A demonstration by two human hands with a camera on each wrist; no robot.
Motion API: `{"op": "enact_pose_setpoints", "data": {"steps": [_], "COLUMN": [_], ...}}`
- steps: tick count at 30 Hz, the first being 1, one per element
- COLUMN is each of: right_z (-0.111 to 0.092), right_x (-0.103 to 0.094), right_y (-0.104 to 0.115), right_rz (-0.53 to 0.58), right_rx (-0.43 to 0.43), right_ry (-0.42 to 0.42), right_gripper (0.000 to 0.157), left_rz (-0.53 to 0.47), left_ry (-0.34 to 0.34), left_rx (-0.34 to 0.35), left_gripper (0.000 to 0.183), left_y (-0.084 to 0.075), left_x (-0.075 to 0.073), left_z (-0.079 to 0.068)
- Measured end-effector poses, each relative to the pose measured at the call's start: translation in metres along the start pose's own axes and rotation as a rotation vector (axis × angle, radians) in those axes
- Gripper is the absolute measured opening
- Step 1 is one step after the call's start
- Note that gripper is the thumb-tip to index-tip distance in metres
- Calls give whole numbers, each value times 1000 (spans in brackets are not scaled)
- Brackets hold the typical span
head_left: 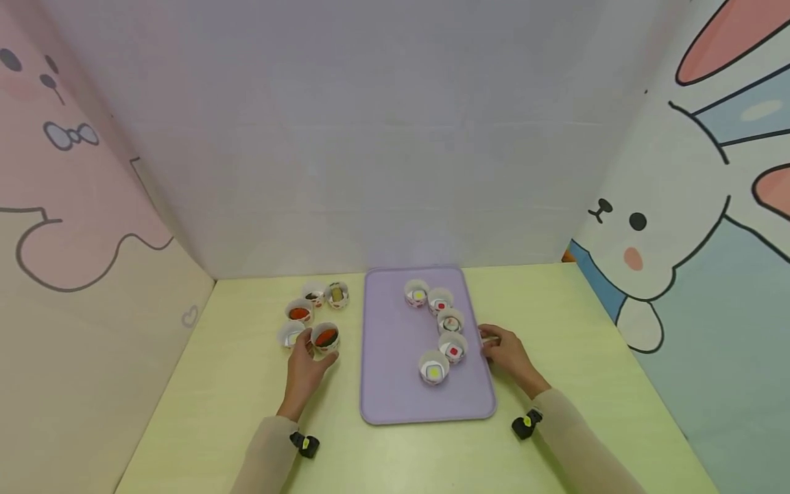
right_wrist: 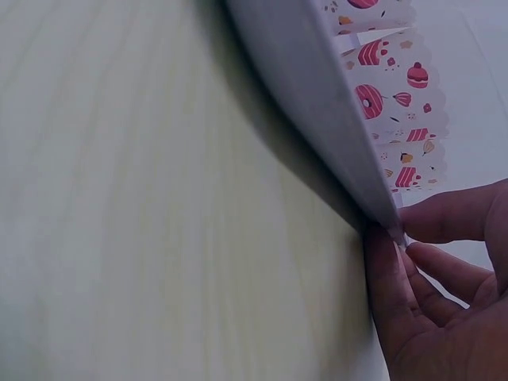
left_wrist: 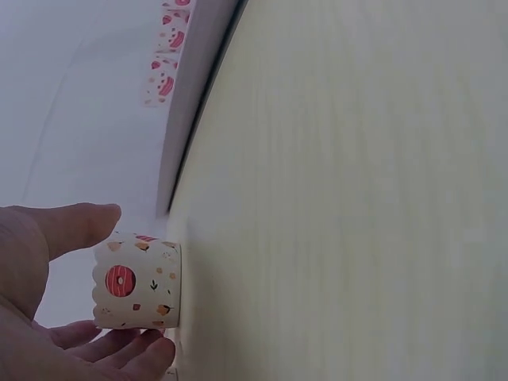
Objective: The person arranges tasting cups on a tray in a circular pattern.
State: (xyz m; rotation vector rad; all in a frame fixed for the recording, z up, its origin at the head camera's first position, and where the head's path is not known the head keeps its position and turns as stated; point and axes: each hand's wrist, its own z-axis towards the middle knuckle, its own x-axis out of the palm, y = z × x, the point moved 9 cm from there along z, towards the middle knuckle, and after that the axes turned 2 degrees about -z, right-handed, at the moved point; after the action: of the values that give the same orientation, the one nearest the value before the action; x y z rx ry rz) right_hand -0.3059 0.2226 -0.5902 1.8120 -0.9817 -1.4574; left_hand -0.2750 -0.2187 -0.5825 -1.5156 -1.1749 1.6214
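Note:
My left hand (head_left: pixel 304 374) is around a paper baking cup (head_left: pixel 325 337) with orange and dark contents. Its fingers lie along one side; in the left wrist view the thumb (left_wrist: pixel 83 226) stands slightly off the patterned wall of the cup. The cup stands upright on the table. At the right edge of a lilac tray (head_left: pixel 395 398), my right hand (head_left: pixel 509 353) pinches the rim. The right wrist view shows fingertips (right_wrist: pixel 425 226) on the tray's edge. Several printed paper cups (head_left: pixel 434 370) stand on the tray in a curved row, with small white, yellow or red pieces inside.
More paper cups (head_left: pixel 300 312) cluster on the table left of the tray, one of them right beside my left hand. The pale yellow table (head_left: pixel 234 412) meets a white wall (head_left: pixel 382 171) behind. Cartoon-printed panels (head_left: pixel 666 226) flank both sides.

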Motion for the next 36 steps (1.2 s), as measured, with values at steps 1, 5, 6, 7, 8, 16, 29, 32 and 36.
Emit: {"op": "enact_pose_setpoints", "data": {"steps": [1,5,6,7,8,16,29,32,36], "right_z": [0,2,2,2,2,-1,0,0,0], "right_x": [0,0,0,0,0,0,1,1,0], "right_y": [0,-2,-3,-3,-3,-2,-3,-3,-2], "right_rz": [-1,-5,-5,-2,-2,16,17,24,15], "right_rx": [-1,1,2,2,1,-13,-11,-9,-15], "right_ry": [-2,-6,-5,-5,-5,-13,-7,-11,-16], "right_gripper": [54,54,54,54,54,53,52,53,53], "left_rz": [-3,8,17,27,35,82,161,178,204], "left_ry": [-3,-5,-6,-6,-5,-15,-17,-12,-6], "left_rx": [-2,1,-1,1,3,42,62,61,57], "left_gripper": [82,82,82,82,82,73,63,60,59], "left_y": [0,-1,-1,-1,-1,-6,-14,-16,-17], "left_x": [1,5,5,7,8,14,14,14,15], "left_z": [1,6,7,8,9,18,24,24,23]}}
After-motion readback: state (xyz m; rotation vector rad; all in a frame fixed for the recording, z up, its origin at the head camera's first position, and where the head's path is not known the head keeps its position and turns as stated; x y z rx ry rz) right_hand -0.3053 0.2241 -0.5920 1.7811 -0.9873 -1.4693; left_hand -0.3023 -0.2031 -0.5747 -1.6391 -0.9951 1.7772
